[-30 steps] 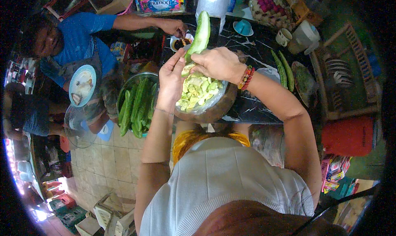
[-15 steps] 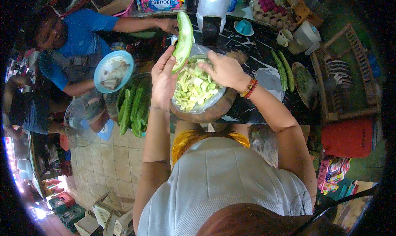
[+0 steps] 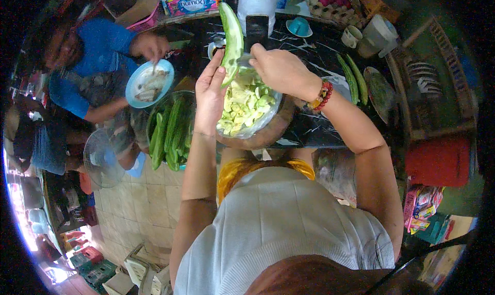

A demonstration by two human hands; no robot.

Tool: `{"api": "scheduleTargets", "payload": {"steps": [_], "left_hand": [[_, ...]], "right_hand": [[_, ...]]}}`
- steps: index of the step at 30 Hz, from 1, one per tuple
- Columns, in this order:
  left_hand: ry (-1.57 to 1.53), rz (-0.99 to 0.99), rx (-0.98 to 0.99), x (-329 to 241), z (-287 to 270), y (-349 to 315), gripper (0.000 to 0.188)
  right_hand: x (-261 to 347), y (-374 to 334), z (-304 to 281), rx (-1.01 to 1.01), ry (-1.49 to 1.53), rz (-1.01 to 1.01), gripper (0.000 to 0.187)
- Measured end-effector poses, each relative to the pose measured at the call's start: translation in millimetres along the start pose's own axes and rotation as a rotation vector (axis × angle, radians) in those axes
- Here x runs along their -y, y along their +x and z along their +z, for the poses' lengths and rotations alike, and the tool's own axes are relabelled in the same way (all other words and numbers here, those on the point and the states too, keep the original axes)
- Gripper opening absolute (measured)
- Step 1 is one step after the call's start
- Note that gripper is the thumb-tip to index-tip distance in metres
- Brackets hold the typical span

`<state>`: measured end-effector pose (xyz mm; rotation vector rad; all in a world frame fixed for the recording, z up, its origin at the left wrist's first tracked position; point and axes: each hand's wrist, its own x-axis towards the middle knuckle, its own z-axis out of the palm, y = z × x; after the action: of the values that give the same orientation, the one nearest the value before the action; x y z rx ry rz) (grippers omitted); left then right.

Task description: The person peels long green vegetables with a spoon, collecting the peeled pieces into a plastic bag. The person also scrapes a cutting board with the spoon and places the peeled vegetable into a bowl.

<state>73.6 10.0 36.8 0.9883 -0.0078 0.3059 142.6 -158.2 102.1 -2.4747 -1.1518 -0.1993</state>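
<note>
My left hand grips the lower end of a long green cucumber-like gourd, which stands up at a tilt with its pale, cut side showing. Just right of it, my right hand has its fingers curled closed; what they hold, if anything, is hidden. Under both hands, pale green gourd pieces fill a container lined with clear plastic. This rests on a round brown wooden base.
More long green gourds fill a tub at left; two others lie right on the black marbled table. A person holds a blue-rimmed plate at left. A mug, teal cup and dish rack stand around the table.
My right hand has shifted up and its fingers have curled closed. The gourd in my left hand has moved slightly up. The other person's hand has come from the table to the plate.
</note>
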Motion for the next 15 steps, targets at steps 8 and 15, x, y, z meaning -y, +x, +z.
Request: {"api": "scheduleTargets", "payload": {"steps": [8,15], "left_hand": [[-0.268,0.119,0.056,12,25,0,0.074],[-0.374,-0.223,0.253,12,5,16,0.062]], "right_hand": [[13,-1,3,0.154,0.032,0.051,0.018],[9,-14,-2,0.066,-0.126,-0.065,0.015]]}}
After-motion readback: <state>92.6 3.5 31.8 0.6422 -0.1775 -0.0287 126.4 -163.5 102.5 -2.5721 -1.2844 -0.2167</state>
